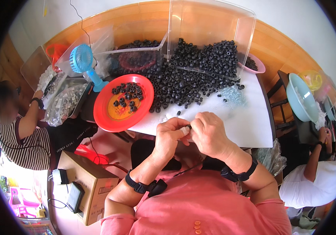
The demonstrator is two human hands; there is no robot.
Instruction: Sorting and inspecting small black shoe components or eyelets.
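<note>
My left hand [167,136] and my right hand [211,134] meet over the near edge of the white table [256,121]. Both are closed, fingertips together on a small black part [190,127], mostly hidden by the fingers. Just beyond them a single black piece [179,112] lies on the white surface. Farther back spreads a large heap of small black plastic parts [179,84], round with holes. To the left of my hands, a red plate [102,113] carries several of these parts. Tiny clear bluish pieces [233,96] are scattered at the right.
A clear plastic bin [211,23] tips its black parts onto the table. A blue fan [83,58] stands behind the plate; a pink bowl [257,64] sits at back right. People [30,143] work on both sides. A cardboard box [82,184] is at lower left.
</note>
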